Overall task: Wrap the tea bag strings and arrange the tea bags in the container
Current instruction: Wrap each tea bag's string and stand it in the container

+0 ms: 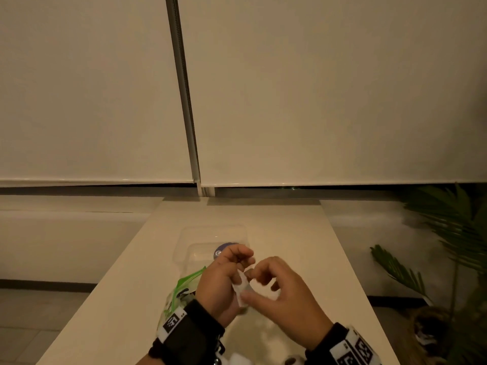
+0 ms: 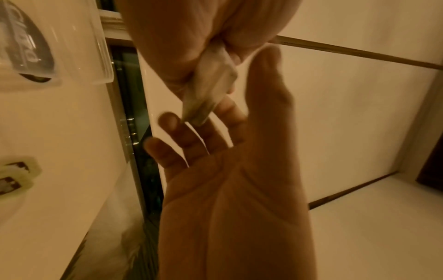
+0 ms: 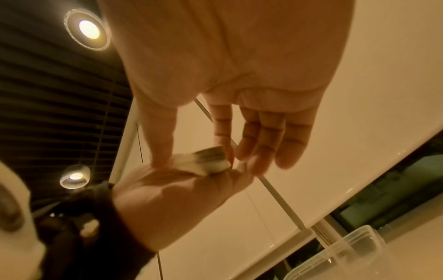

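Observation:
Above the near part of the table, both hands meet around one white tea bag (image 1: 242, 289). My right hand (image 1: 253, 284) pinches it, thumb on its lower end and forefinger curled over the top. My left hand (image 1: 237, 260) holds it from the other side with curled fingers. In the left wrist view the tea bag (image 2: 210, 83) hangs from the right hand onto my left fingers (image 2: 177, 130). In the right wrist view the tea bag (image 3: 206, 159) lies on the left hand under my right thumb. I cannot make out the string. The clear container (image 1: 210, 231) stands just beyond the hands.
A green-edged zip bag (image 1: 184, 284) lies under my left wrist. Small white items (image 1: 237, 360) sit at the table's near edge. The container's purple-labelled lid (image 1: 224, 248) shows behind the left hand. A potted palm (image 1: 448, 233) stands right of the narrow table (image 1: 303, 233).

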The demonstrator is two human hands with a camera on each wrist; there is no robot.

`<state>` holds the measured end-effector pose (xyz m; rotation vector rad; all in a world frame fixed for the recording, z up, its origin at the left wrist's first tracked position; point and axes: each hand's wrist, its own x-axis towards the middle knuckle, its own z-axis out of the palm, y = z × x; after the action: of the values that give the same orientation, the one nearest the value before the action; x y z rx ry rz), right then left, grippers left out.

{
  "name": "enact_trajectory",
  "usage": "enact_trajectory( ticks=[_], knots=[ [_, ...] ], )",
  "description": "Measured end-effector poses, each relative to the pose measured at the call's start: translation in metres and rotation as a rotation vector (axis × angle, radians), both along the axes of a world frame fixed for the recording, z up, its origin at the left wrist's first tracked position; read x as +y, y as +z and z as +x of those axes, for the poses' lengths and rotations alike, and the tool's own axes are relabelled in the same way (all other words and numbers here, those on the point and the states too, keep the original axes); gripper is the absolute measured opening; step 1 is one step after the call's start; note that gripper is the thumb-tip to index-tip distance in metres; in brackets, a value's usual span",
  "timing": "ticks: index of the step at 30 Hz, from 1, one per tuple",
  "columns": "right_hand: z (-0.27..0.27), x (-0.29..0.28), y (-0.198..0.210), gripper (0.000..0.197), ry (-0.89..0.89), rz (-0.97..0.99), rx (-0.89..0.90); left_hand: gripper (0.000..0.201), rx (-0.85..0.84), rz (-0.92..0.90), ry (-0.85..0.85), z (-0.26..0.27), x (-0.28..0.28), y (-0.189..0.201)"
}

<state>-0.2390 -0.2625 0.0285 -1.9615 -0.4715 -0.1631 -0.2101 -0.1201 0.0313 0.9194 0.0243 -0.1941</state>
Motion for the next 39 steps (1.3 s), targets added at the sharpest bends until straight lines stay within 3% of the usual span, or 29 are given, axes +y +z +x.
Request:
enact_trajectory(
  ticks=[3,7,10,13,16,19,22,25,30,35,39],
  knots=[
    [-0.001,0.009,-0.001,0.031,0.005,-0.059,0.014,0.054,-0.027,-0.035,-0.036,-0.008,-0.009,0.003],
    [0.000,0.007,0.000,0.005,0.005,0.058,0.097,0.052,-0.137,0.010,-0.033,-0.007,-0.007,0.000],
    [0.004,0.000,0.002,0.011,-0.005,0.110,0.166,0.050,-0.250,0.387,-0.084,0.001,0.006,-0.008],
    [0.006,-0.008,0.001,0.014,0.021,0.090,0.254,0.015,-0.365,0.817,-0.132,0.002,0.016,-0.008],
    [0.005,-0.013,0.000,0.014,0.061,0.181,0.419,0.014,-0.377,0.995,-0.140,0.006,0.023,-0.005],
    [0.005,-0.015,-0.006,0.008,0.035,0.256,0.430,0.015,-0.391,1.035,-0.145,0.010,0.026,0.005],
    [0.007,-0.015,-0.012,0.035,0.084,0.277,0.451,0.021,-0.416,1.071,-0.194,0.013,0.026,0.018],
    [0.009,-0.010,-0.011,0.010,0.108,0.231,0.488,0.024,-0.401,1.098,-0.273,0.013,0.025,0.033],
    [0.016,-0.007,-0.013,0.025,-0.056,0.251,0.436,0.018,-0.542,1.295,-0.251,0.001,0.023,0.044],
    [0.027,-0.009,-0.012,0.031,-0.151,0.482,0.454,0.017,-0.518,1.231,-0.407,-0.035,0.007,0.012],
    [0.029,-0.014,-0.004,0.024,-0.027,0.665,0.535,0.019,-0.339,1.105,-0.369,-0.032,0.019,-0.029]
  ],
)
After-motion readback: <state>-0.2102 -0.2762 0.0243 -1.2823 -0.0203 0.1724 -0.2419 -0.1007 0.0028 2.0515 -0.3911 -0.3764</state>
